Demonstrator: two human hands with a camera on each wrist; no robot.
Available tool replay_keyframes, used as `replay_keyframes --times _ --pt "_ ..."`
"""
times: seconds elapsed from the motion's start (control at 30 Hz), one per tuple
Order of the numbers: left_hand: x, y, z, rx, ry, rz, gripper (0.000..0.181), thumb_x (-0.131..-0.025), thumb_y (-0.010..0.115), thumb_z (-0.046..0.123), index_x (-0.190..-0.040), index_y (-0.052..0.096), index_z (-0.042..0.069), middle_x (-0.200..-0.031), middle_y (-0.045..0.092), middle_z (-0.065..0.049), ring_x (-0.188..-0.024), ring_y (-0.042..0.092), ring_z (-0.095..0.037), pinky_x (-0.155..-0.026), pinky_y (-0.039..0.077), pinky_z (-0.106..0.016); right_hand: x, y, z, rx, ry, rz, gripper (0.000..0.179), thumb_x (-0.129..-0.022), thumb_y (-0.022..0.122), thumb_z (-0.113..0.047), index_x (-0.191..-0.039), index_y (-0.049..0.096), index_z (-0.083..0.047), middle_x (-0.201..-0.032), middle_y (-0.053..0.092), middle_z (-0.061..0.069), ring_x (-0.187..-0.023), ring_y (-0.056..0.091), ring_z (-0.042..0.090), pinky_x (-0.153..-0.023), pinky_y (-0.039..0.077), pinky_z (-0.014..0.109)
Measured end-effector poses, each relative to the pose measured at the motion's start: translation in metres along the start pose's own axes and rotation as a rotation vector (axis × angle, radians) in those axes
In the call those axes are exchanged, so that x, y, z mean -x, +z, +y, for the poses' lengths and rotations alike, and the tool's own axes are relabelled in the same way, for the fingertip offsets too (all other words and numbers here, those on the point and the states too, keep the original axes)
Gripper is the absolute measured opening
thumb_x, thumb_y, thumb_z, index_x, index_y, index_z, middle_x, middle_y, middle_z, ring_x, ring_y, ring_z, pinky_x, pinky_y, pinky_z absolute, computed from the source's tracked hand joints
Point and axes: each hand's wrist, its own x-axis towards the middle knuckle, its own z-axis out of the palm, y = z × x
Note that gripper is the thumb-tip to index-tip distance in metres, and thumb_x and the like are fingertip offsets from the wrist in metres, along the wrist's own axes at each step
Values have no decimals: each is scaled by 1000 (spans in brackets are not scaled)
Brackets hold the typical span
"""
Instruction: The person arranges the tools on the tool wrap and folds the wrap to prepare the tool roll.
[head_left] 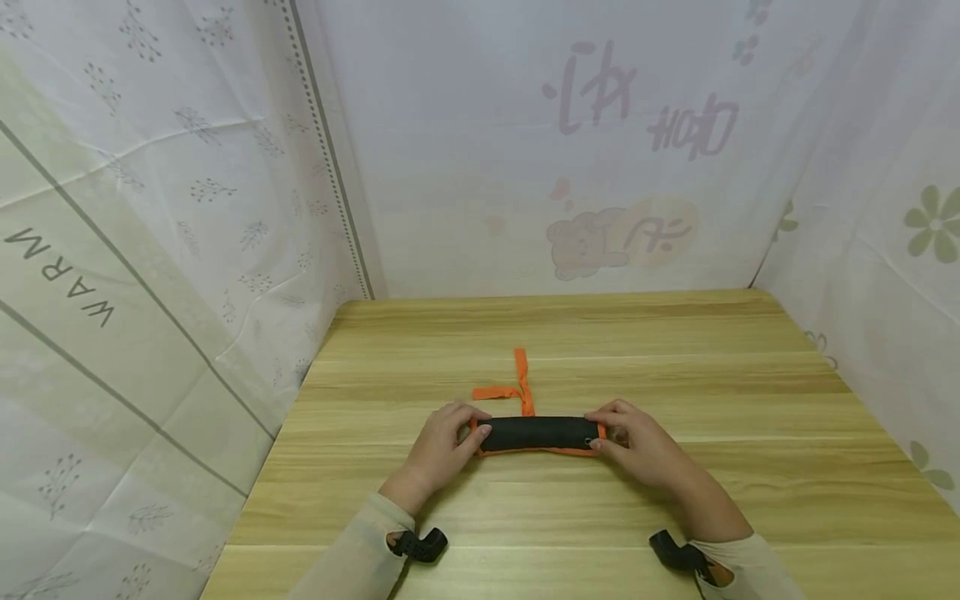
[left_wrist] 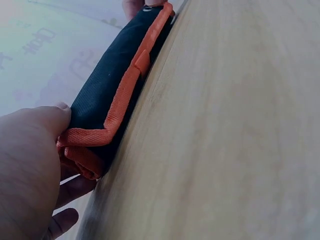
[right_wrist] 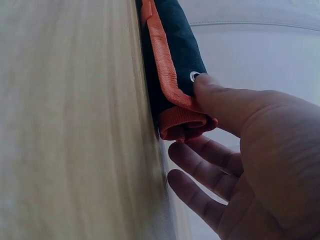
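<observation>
A black fabric tool roll [head_left: 538,432] with orange edging lies rolled up on the wooden table, its length running left to right. My left hand [head_left: 442,442] grips its left end, thumb on the near side and fingers behind. At the other end my right hand [head_left: 637,443] holds it the same way, its thumb [right_wrist: 220,100] beside a metal eyelet [right_wrist: 194,76]. Orange straps [head_left: 522,387] stretch out behind the roll, one pointing away and one to the left. In the left wrist view, the orange edging [left_wrist: 120,102] runs along the roll and coiled layers show at its end.
The wooden table [head_left: 570,525] extends around the roll on every side. Printed white curtains [head_left: 465,150] hang behind and along both sides of it. A black wrist mount [head_left: 420,546] sits on the left wrist, and another black mount [head_left: 678,554] on the right.
</observation>
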Motion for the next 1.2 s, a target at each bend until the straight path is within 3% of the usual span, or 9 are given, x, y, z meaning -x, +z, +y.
replay_keyframes --times 0.2,0.43,0.63,0.83,1.03,1.2 --pt "1 0 0 6 6 6 14 -102 72 32 -112 78 25 -112 68 15 -107 62 -9 -90 52 -38 1 3 3 2 14 -10 45 -98 76 -28 -138 69 -10 -127 60 -3 -80 55 13 -67 49 27" --pt "1 1 1 -10 10 10 16 -98 77 32 -112 80 24 -113 70 15 -108 63 -10 -95 53 -39 1 4 1 78 28 -17 43 -94 81 -27 -134 73 -13 -119 63 -10 -101 60 14 -78 48 31" --pt "0 1 0 -4 -17 -6 17 -97 79 32 -113 80 26 -111 71 16 -107 63 -8 -93 53 -36 0 4 -2 116 22 -20 41 -92 83 -23 -132 74 -14 -112 63 -15 -103 61 13 -80 48 33" --pt "-2 1 0 1 -24 -10 18 -98 77 33 -114 79 25 -111 71 15 -107 63 -9 -95 53 -37 -1 3 2 131 10 -2 41 -93 83 -29 -131 74 -19 -116 64 -15 -103 62 12 -86 52 39" --pt "-1 -1 -2 6 -45 -30 22 -100 75 36 -116 78 23 -114 71 13 -111 64 -11 -97 52 -41 -1 1 1 96 94 -23 36 -95 80 -35 -128 72 -26 -117 62 -14 -94 63 7 -80 55 32" --pt "-3 -11 -6 4 -66 -65 31 -101 73 40 -122 76 19 -119 70 10 -110 66 -16 -95 54 -44 -3 -8 -3 85 122 -52 32 -98 77 -35 -127 72 -22 -121 62 -9 -106 67 16 -87 57 38"
